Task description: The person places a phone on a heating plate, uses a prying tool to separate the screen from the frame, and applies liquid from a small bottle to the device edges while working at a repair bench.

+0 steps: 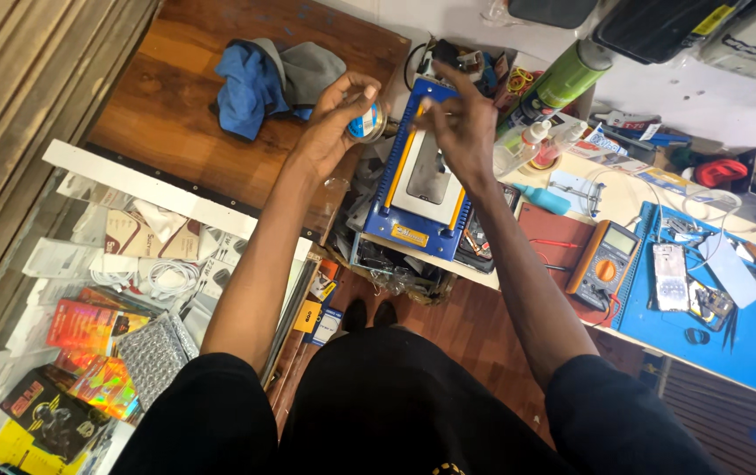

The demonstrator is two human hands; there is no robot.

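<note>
My left hand (336,119) is raised over the bench and grips a small round spool (366,120) with a blue and white face. My right hand (459,119) hovers just to its right, fingers pinched together near the spool, as if on a thin strand that I cannot make out. Below both hands sits a blue and yellow machine (422,176) with a white plate on top and a phone screen (431,174) lying on it.
A blue and grey cloth (268,75) lies on the wooden top (167,97). To the right are a green spray can (563,77), small bottles (532,141), an orange multimeter (605,257), and a blue mat (730,308) with phone parts and tweezers. A glass case of packaged accessories (105,308) is at left.
</note>
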